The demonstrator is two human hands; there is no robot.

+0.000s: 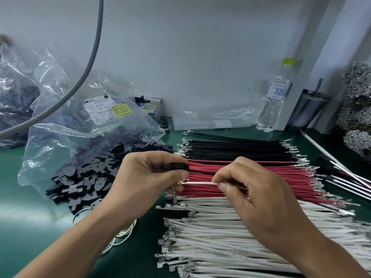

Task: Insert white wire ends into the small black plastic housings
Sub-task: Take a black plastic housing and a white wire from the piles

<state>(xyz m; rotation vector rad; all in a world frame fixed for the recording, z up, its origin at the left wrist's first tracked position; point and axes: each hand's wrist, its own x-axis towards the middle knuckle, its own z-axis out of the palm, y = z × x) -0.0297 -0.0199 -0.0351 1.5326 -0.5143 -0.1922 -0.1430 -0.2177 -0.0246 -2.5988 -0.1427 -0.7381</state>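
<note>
A single white wire (200,183) runs level between the two hands, its crimped metal terminal (183,181) bare just below the left thumb tip. The right hand (259,195) pinches the wire between thumb and forefinger, a short way back from the terminal. The left hand (148,177) curls thumb and forefinger around a small black housing (179,167), matte and blocky, held just above the terminal and apart from it. A narrow gap separates the two sets of fingertips. Under the right hand lie straight rows of loose wires: white wires (230,237) nearest, red wires (261,173) beneath the fingers, black wires (230,147) beyond. Left of the left hand, flat black housings (84,175) spill from a crinkled clear plastic bag (66,117) onto the smooth green mat (26,217).
</note>
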